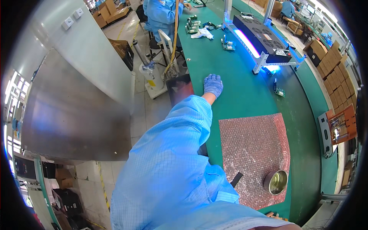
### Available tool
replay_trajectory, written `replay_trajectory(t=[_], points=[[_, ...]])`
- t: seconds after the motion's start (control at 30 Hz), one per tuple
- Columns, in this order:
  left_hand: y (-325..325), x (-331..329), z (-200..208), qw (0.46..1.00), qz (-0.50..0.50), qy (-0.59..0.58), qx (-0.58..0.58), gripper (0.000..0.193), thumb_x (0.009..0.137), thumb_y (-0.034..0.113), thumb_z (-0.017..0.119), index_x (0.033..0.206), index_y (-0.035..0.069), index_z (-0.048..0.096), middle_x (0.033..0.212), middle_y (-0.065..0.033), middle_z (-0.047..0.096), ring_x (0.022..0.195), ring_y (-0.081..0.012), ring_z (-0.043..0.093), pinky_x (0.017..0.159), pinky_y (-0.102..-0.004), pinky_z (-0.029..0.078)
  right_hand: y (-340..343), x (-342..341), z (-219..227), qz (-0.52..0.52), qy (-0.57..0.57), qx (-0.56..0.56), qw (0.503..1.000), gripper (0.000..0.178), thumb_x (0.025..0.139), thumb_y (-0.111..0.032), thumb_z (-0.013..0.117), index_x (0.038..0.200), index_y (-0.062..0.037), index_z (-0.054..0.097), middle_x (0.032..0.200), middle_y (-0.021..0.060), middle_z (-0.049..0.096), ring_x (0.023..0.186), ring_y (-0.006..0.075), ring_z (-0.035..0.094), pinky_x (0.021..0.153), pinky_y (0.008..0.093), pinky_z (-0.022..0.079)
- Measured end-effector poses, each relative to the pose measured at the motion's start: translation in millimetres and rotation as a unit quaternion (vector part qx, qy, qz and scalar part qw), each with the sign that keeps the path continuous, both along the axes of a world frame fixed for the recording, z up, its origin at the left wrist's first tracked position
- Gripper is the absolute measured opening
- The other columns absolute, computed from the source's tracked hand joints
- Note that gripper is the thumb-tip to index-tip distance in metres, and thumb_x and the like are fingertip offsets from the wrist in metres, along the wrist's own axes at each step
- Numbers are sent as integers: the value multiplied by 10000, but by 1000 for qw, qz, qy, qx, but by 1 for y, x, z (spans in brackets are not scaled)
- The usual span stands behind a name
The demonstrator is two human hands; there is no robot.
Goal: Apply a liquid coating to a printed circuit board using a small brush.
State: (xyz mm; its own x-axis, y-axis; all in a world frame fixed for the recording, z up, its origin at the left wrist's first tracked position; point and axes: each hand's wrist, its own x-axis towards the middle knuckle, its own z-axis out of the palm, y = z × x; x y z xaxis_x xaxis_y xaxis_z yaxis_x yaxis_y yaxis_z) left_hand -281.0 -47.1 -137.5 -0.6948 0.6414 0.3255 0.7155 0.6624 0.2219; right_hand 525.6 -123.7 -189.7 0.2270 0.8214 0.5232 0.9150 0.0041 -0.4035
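My left hand [213, 85], in a blue-grey striped glove, rests on the green tabletop near its left edge. Its fingers are curled in, and nothing shows in them. A blue gridded sleeve [168, 153] covers that stretched arm. Nearer to me lies a pinkish sheet of bubble wrap [249, 142]. On it stands a round metal cup [276, 181] with what looks like clear yellowish liquid inside. A black strip-like piece [236, 179] lies at the wrap's left side, partly behind my sleeve. Only a few fingertips of my right hand [271, 215] show at the lower edge; their grip is hidden.
A black fan unit [264, 38] with a glowing violet lamp stands on a metal frame. Circuit boards [228, 44] and a white cloth [202, 33] lie nearby. A person in blue [161, 19] works at the far left edge. A white canister [152, 76] stands beside the bench.
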Motion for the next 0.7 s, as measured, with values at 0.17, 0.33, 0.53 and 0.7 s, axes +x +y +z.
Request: replay_trajectory(t=[0.17, 0.33, 0.53, 0.7], points=[[1, 0, -1, 999, 10, 14, -27, 384, 901, 330, 431, 1185, 89, 526, 1243, -118, 515, 1207, -264, 450, 997, -439, 329, 3, 9, -10, -6, 6, 2, 1000, 513, 823, -180, 565, 1209, 123, 414, 881, 274, 590, 768, 400, 575, 712, 455, 461], [1, 0, 1, 999, 8, 9, -30, 389, 901, 329, 429, 1192, 90, 524, 1240, -120, 517, 1207, -265, 452, 999, -437, 330, 5, 17, -18, -10, 11, 5, 1000, 508, 827, -190, 565, 1209, 114, 422, 896, 270, 588, 778, 392, 574, 714, 451, 461], [1, 0, 2, 1000, 9, 5, -29, 378, 902, 330, 423, 1176, 91, 528, 1235, -117, 517, 1206, -263, 452, 997, -439, 335, 7, 24, -27, -12, 17, 4, 1000, 502, 832, -203, 564, 1208, 102, 432, 915, 265, 585, 789, 383, 572, 716, 446, 462], [0, 0, 3, 1000, 11, 1, -27, 360, 900, 324, 428, 1158, 96, 533, 1226, -112, 519, 1206, -259, 450, 994, -441, 338, 9, 28, -33, -15, 20, 5, 1000, 497, 836, -213, 564, 1208, 93, 441, 930, 261, 583, 798, 376, 571, 718, 441, 462]])
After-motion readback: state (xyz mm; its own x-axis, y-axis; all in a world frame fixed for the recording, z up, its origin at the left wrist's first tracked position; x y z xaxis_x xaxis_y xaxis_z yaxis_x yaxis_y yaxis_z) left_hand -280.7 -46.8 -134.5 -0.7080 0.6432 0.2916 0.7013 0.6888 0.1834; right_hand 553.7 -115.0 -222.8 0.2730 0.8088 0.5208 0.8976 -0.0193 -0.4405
